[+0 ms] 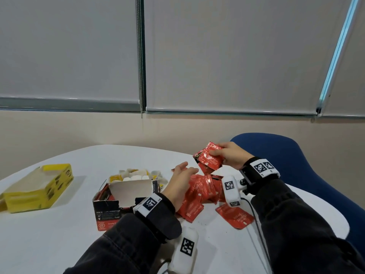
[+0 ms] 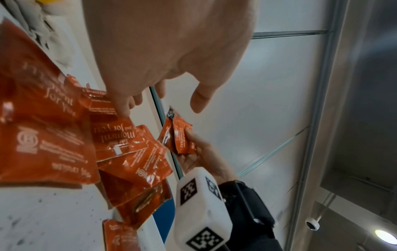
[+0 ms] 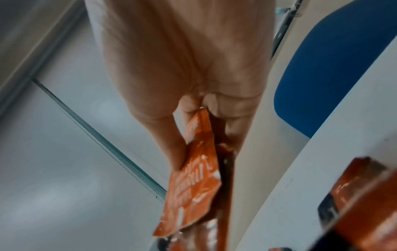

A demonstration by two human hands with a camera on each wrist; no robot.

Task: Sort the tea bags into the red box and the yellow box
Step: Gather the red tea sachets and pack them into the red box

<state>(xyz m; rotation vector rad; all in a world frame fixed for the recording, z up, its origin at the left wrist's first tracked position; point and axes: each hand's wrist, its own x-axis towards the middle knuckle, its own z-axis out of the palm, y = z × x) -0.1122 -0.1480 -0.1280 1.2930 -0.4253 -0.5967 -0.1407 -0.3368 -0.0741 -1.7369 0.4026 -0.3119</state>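
A heap of red tea bags point(image 1: 201, 191) lies on the white table point(image 1: 59, 234), right of the open red box point(image 1: 118, 202). My left hand point(image 1: 182, 180) hovers over the heap with relaxed fingers, one fingertip point(image 2: 123, 110) touching a red tea bag point(image 2: 116, 135). My right hand point(image 1: 231, 155) is raised above the heap and grips a small stack of red tea bags point(image 1: 210, 158), also seen in the right wrist view point(image 3: 193, 186) and the left wrist view point(image 2: 179, 137). White and yellow tea bags point(image 1: 138, 174) are piled behind the red box. The yellow box point(image 1: 37, 188) lies open at the far left.
A blue chair point(image 1: 296, 165) stands beyond the table's right edge. One red tea bag point(image 1: 235, 217) lies apart near my right forearm. Cables from the wrist cameras point(image 1: 256, 230) run over the table in front. Closed grey blinds point(image 1: 217, 56) fill the background.
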